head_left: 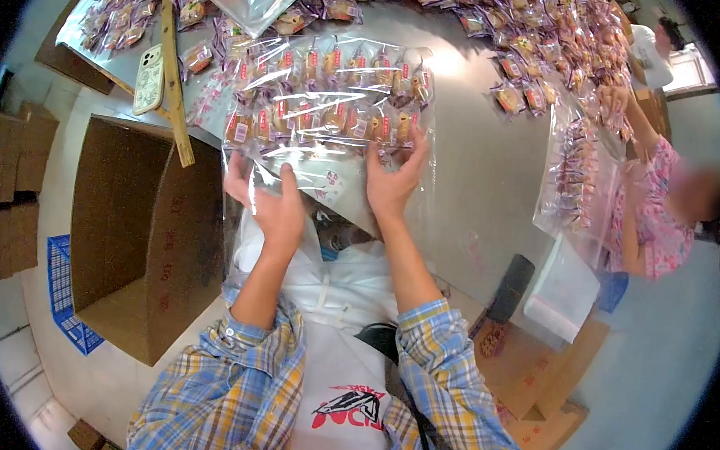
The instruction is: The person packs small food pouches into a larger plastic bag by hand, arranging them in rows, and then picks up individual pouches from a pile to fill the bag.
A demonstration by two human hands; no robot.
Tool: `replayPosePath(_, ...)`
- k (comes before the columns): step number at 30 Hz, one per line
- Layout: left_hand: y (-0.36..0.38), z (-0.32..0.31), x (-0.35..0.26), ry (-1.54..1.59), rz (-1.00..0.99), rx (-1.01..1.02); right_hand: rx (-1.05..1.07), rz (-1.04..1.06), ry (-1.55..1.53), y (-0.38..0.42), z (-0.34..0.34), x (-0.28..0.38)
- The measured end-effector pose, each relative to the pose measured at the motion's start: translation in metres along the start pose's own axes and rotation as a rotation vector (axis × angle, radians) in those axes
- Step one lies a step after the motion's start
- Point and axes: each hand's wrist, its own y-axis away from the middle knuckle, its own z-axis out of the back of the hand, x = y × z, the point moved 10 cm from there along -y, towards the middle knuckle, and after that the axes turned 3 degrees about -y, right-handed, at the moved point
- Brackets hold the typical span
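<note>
A large clear plastic bag lies before me, holding two rows of individually wrapped snack packs with purple wrappers and red labels. My left hand is below the lower row at its left end, thumb raised and fingers apart. At the right end, my right hand touches the lowest packs, its thumb spread away from the fingers. Both hands appear to be inside the bag's near end, though glare on the film makes this hard to tell.
Many loose snack packs cover the table's far side. A wooden strip and a phone lie at left. An open cardboard box stands on the left. A co-worker handles another filled bag at right.
</note>
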Motion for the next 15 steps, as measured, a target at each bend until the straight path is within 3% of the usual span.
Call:
replayPosePath(2,-0.007,-0.007,0.012,0.299,0.077,0.007,-0.024,0.047,0.006,-0.001,0.001,0.0)
replayPosePath(4,-0.011,-0.011,0.01,0.312,0.053,-0.013,-0.041,0.08,0.078,-0.002,0.003,0.004)
replayPosePath(7,-0.012,-0.014,0.013,0.323,0.041,-0.063,-0.037,0.041,0.111,0.001,0.004,0.002)
replayPosePath(10,-0.014,-0.009,0.012,0.288,0.151,-0.102,-0.033,0.072,0.065,-0.001,0.003,0.002)
replayPosePath(14,-0.022,-0.007,0.017,-0.075,0.149,-0.234,0.037,0.044,0.086,-0.001,-0.001,-0.001)
replayPosePath(15,-0.023,-0.012,0.021,0.085,0.185,-0.227,0.033,0.059,0.096,0.0,0.0,0.0)
